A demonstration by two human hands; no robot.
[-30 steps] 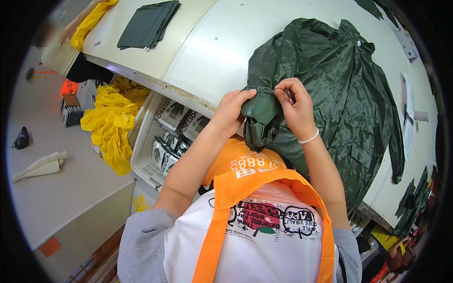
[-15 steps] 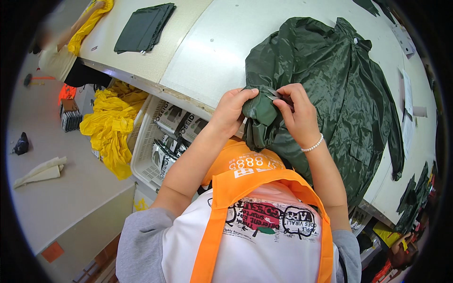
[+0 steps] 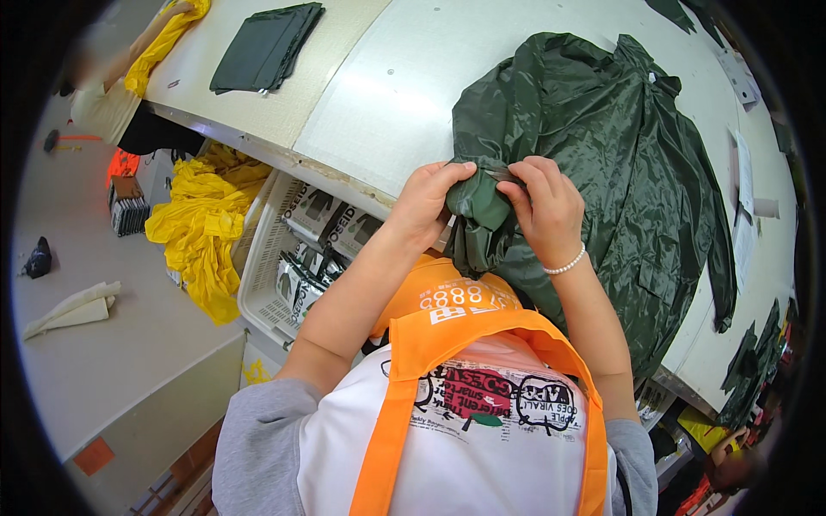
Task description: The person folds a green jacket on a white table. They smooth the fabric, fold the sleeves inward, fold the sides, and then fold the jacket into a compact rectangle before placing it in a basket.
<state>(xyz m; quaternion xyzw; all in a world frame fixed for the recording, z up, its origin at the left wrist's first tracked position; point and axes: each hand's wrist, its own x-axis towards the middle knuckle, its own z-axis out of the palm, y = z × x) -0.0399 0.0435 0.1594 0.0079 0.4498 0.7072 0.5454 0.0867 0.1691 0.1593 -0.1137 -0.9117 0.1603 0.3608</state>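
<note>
Across the worktable (image 3: 370,112) spreads a green jacket (image 3: 611,181), I'd guess light, slippery, best pinched where the left hand (image 3: 428,199) grasps its bunched fabric (image 3: 482,202) near the worktable's edge; the right hand (image 3: 551,205) holds a metallic tool (image 3: 501,175).

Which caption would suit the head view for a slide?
At a pale table, the left hand grips a dark green jacket; the right hand holds a small metallic tool close to it.

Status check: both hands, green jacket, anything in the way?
Left hand pinching dark green jacket. Right hand holding small metallic tool at its cloth. Jacket wrinkled across table. Nothing visibly blocking hands.
</note>
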